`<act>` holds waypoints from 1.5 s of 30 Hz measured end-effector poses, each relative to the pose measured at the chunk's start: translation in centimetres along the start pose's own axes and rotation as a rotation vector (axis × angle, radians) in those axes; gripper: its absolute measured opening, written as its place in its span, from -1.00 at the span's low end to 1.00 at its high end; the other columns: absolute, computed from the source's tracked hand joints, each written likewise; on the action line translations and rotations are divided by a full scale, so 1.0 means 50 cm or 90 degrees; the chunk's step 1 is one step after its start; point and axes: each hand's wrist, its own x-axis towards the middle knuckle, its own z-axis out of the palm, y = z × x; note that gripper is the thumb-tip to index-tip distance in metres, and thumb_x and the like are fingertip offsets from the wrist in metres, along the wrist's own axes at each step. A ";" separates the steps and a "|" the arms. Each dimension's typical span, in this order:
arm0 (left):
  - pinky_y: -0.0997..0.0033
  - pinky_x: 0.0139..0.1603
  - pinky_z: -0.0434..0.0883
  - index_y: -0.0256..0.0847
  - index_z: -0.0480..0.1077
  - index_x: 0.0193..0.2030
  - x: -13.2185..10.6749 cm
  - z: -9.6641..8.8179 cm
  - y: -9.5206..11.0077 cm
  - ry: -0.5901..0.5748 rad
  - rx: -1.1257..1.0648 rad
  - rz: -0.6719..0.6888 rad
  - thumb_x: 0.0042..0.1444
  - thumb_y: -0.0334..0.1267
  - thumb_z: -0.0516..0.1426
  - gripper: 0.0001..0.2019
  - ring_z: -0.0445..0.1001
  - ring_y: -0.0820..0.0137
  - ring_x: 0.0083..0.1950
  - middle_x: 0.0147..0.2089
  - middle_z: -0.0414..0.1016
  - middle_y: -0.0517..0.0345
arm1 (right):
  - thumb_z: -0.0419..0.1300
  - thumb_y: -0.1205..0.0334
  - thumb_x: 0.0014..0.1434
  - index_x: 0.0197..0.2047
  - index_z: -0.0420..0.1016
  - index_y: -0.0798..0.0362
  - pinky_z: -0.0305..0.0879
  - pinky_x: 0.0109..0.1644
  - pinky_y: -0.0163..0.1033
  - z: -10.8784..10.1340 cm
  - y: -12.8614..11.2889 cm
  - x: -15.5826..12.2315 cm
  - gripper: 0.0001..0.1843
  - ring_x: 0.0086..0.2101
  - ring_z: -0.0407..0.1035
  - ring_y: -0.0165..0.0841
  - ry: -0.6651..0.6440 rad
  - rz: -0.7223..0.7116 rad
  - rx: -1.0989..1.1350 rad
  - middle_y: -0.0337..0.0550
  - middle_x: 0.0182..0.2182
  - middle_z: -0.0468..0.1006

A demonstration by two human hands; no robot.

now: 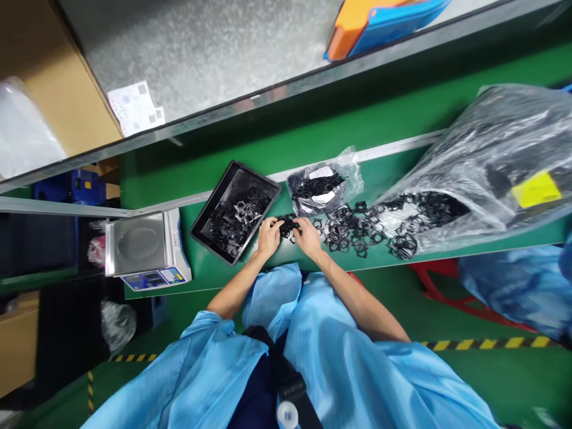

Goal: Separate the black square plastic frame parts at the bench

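Observation:
My left hand (pixel 268 236) and my right hand (pixel 307 236) meet over the green table (pixel 214 262), fingers curled around a small cluster of black plastic parts (pixel 288 227) held between them. Just left of my hands lies a black tray (pixel 210 221) holding several of the same black parts. To the right, a loose heap of black frame-like parts (pixel 357 229) spreads across the table and out of a large clear plastic bag (pixel 491 161). A smaller clear bag of parts (pixel 322 187) sits just behind my hands.
A weighing scale (pixel 143 247) stands at the table's left end. A yellow label (pixel 536 189) shows on the large bag. A metal shelf (pixel 201 47) runs behind the table, with a paper sheet (pixel 136 107) and an orange-and-blue item (pixel 379 21).

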 end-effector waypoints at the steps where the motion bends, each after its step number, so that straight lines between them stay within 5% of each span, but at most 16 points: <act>1: 0.05 0.21 0.42 -0.16 0.55 -0.04 0.005 0.000 0.002 0.002 -0.005 0.001 0.26 -0.44 0.07 -0.73 0.46 0.17 0.08 0.01 0.45 -0.08 | 0.08 0.37 0.27 0.13 0.49 0.02 0.47 0.04 -0.12 -0.010 0.006 -0.009 -0.61 -0.17 0.54 -0.24 0.005 0.013 -0.023 -0.01 0.09 0.54; 7: 0.11 0.16 0.44 -0.15 0.54 -0.25 0.000 -0.027 0.008 0.025 -0.065 -0.020 0.19 -0.39 0.18 -0.90 0.46 0.21 0.02 -0.11 0.47 0.00 | 0.12 0.32 0.27 0.12 0.53 0.02 0.44 -0.10 -0.15 -0.069 0.069 -0.072 -0.63 -0.08 0.49 -0.12 0.006 0.101 -0.147 0.06 0.08 0.48; 14: 0.12 0.18 0.45 -0.15 0.51 -0.35 -0.034 -0.070 0.021 0.044 -0.168 -0.087 0.13 -0.30 0.26 -0.95 0.51 0.22 0.04 -0.09 0.50 0.03 | 0.17 0.34 0.29 -0.22 0.59 0.07 0.40 -0.08 -0.17 -0.053 0.088 -0.063 -0.86 -0.09 0.47 -0.20 -0.010 0.094 -0.135 0.06 -0.05 0.55; 20: 0.27 -0.13 0.54 -0.18 0.52 -0.41 -0.072 -0.086 0.030 0.044 -0.303 -0.192 0.05 -0.04 0.31 -0.75 0.56 0.31 -0.17 -0.17 0.57 0.04 | 0.26 0.08 0.33 -0.19 0.55 0.09 0.45 -0.05 -0.11 -0.068 0.112 -0.057 -0.77 -0.19 0.49 -0.31 0.051 0.085 -0.039 -0.10 -0.15 0.60; 25: 0.29 -0.18 0.55 -0.21 0.51 -0.38 -0.074 -0.081 0.046 0.039 -0.433 -0.282 -0.09 0.13 0.37 -0.59 0.58 0.36 -0.32 -0.31 0.62 0.08 | 0.24 -0.05 0.31 -0.25 0.54 0.10 0.46 -0.10 -0.10 -0.097 0.124 -0.051 -0.65 -0.31 0.49 -0.33 0.129 0.110 0.068 -0.14 -0.28 0.61; 30: 0.19 -0.11 0.60 -0.25 0.52 -0.23 -0.055 -0.097 0.073 0.013 -0.572 -0.321 -0.05 0.24 0.33 -0.46 0.67 0.27 -0.24 -0.15 0.70 -0.08 | 0.22 -0.20 0.19 -0.36 0.56 0.04 0.46 -0.08 -0.01 -0.115 0.075 -0.064 -0.56 -0.25 0.51 -0.17 0.162 0.070 0.202 0.00 -0.30 0.65; 39: 0.18 -0.05 0.64 -0.24 0.54 -0.29 -0.068 -0.143 0.137 -0.059 -0.732 -0.318 -0.12 0.12 0.44 -0.54 0.69 0.27 -0.21 -0.12 0.71 -0.01 | 0.35 -0.17 0.10 -0.42 0.57 -0.02 0.50 -0.09 -0.07 -0.128 -0.093 -0.130 -0.63 -0.16 0.56 -0.20 0.011 -0.060 0.411 -0.06 -0.17 0.69; 45: 0.17 -0.06 0.63 -0.20 0.56 -0.26 -0.090 -0.162 0.177 -0.087 -0.770 -0.286 0.03 0.15 0.36 -0.58 0.68 0.22 -0.15 -0.11 0.69 -0.02 | 0.43 -0.17 0.03 -0.46 0.56 -0.04 0.51 -0.07 -0.07 -0.150 -0.146 -0.161 -0.62 -0.15 0.54 -0.20 -0.018 -0.070 0.494 -0.10 -0.18 0.67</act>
